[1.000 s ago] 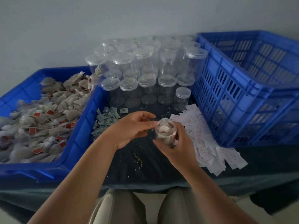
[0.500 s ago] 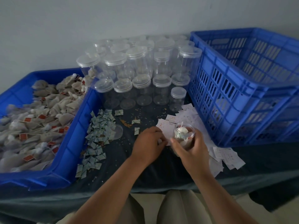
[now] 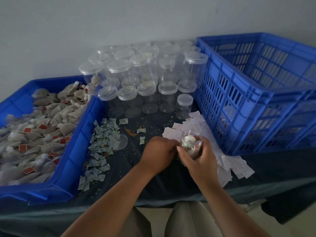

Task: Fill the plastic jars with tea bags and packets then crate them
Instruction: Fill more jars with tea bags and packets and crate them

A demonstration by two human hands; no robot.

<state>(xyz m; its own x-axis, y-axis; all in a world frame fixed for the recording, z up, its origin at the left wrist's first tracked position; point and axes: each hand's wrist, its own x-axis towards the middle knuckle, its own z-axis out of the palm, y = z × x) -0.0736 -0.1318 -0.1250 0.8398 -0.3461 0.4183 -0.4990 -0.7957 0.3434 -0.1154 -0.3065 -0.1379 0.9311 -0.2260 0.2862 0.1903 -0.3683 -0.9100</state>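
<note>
My right hand (image 3: 200,156) wraps round a small clear plastic jar (image 3: 192,141), lidless and partly filled, down near the dark cloth surface (image 3: 153,182) and in front of the blue slatted plastic crate (image 3: 256,103). My left hand (image 3: 159,151) sits knuckles-up just beside the jar, its fingers curled under towards the white paper slips (image 3: 172,132). I cannot tell whether it pinches anything. Left of it lie a round clear lid (image 3: 122,141) and a scatter of green-grey paper packets (image 3: 102,139), then the blue plastic tray (image 3: 77,151) of tan tea bags (image 3: 42,125). Lidded empty clear jars (image 3: 145,86) stand at the back.
</note>
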